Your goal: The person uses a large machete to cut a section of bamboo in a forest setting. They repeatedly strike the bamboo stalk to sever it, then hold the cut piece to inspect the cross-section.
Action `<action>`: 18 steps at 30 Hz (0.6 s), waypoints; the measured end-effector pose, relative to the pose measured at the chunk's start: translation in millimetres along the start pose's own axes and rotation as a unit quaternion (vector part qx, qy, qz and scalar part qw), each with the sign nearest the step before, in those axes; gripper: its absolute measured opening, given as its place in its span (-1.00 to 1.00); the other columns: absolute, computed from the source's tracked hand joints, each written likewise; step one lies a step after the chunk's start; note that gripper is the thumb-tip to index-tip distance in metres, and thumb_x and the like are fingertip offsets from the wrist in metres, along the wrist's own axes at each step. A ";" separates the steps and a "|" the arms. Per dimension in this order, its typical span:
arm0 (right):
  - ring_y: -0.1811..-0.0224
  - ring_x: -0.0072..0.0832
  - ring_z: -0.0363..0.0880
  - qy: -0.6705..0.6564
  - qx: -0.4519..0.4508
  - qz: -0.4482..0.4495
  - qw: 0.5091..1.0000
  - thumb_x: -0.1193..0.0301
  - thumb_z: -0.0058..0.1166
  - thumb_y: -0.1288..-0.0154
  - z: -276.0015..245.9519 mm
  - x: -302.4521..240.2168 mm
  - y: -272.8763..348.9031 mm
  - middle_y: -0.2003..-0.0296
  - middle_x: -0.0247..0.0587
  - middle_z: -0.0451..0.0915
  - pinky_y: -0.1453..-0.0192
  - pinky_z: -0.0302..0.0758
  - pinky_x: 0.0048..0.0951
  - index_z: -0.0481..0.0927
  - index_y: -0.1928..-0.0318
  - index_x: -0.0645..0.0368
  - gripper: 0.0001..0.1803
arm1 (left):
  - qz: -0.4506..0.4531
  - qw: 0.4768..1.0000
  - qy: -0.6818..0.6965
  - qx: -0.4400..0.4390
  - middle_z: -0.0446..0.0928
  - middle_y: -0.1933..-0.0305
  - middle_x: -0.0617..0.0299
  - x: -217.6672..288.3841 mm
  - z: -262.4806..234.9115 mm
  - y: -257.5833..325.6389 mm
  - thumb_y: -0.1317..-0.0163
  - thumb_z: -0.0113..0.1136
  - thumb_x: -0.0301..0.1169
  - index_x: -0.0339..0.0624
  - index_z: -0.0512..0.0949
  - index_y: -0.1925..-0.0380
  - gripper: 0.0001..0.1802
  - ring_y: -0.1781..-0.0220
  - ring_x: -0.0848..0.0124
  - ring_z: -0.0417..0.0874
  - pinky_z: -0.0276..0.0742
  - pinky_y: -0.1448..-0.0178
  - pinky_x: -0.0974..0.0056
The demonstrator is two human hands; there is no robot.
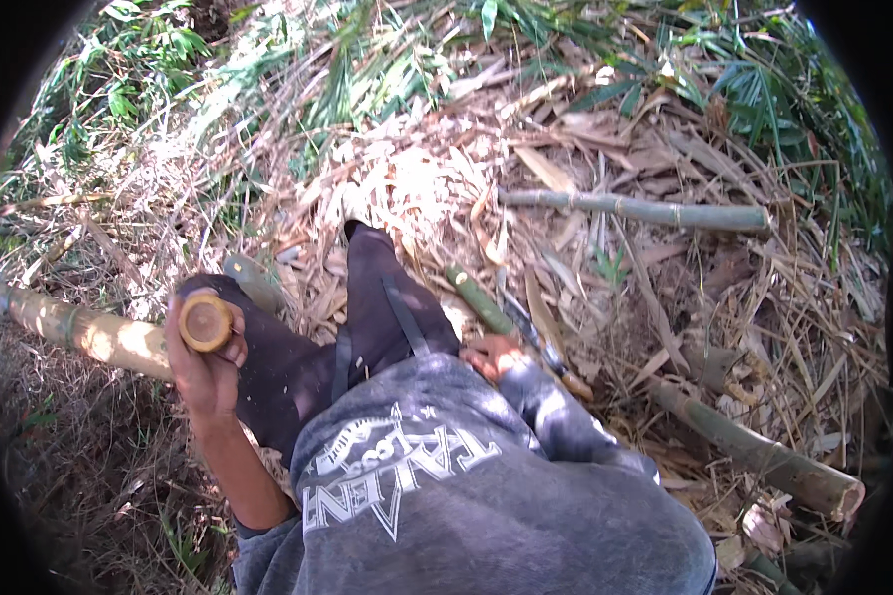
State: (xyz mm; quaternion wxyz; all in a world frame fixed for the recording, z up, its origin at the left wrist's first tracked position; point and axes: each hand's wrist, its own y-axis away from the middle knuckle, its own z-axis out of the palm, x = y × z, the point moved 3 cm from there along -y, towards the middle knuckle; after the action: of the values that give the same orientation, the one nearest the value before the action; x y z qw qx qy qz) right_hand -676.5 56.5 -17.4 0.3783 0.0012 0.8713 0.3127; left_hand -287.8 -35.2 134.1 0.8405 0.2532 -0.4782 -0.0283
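My left hand (205, 379) is raised over my left knee, its fingers wrapped round a short bamboo piece (206, 322). The piece's round, yellowish rim and brown inner face point up toward me; its length is hidden behind that end. On the other side, my right hand (493, 355) rests against my hip with its fingers stretched out and nothing visible in them. Just beyond it lie a short green bamboo length (478, 298) and a long, narrow blade (529, 327) with a brown handle (576, 385), both on the dry leaves.
A thick bamboo pole (109, 337) runs in from the left, passing behind my left hand. Cut bamboo poles lie at the far right (645, 209) and near right (759, 451). Dry leaf litter (605, 268) covers the ground, with green leaves (387, 59) along the far side.
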 end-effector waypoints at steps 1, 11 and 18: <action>0.21 -0.08 0.60 0.010 0.039 -0.129 0.991 0.27 0.17 -0.19 9.5 21.8 2.1 0.32 -0.05 0.64 0.10 0.50 -0.20 0.66 0.25 0.11 -0.79 | 0.003 1.000 0.004 -0.001 0.44 0.50 0.15 1.8 5.3 -1.2 -0.46 -0.31 -0.02 -0.18 0.43 0.15 -0.53 0.68 0.53 0.26 0.19 0.65 0.47; 0.14 -0.37 0.63 -0.504 -0.122 0.217 0.827 0.44 0.07 -0.31 28.6 58.1 -27.6 0.03 -0.08 0.61 0.04 0.55 -0.42 0.41 -0.17 0.38 -0.55 | -0.034 0.996 0.072 -0.042 0.49 0.55 0.10 -8.4 11.8 -16.3 -0.43 -0.29 0.03 -0.11 0.47 0.23 -0.52 0.73 0.49 0.33 0.24 0.69 0.43; 0.61 -0.55 0.42 -0.582 -0.068 0.320 0.744 0.47 0.14 -0.27 35.4 45.8 -38.2 0.53 -0.29 0.53 0.55 0.42 -0.54 0.55 0.32 0.22 -0.91 | -0.062 0.992 0.097 -0.047 0.49 0.56 0.12 -20.2 3.5 -20.7 -0.42 -0.32 0.04 -0.17 0.46 0.38 -0.46 0.69 0.47 0.37 0.28 0.63 0.38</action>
State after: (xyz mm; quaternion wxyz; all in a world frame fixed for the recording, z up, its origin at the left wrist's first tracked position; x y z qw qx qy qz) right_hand -676.9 56.0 -86.8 0.6885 0.4363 0.4068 0.4124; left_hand -297.6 -48.8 110.2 0.8907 0.2439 -0.3756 -0.0780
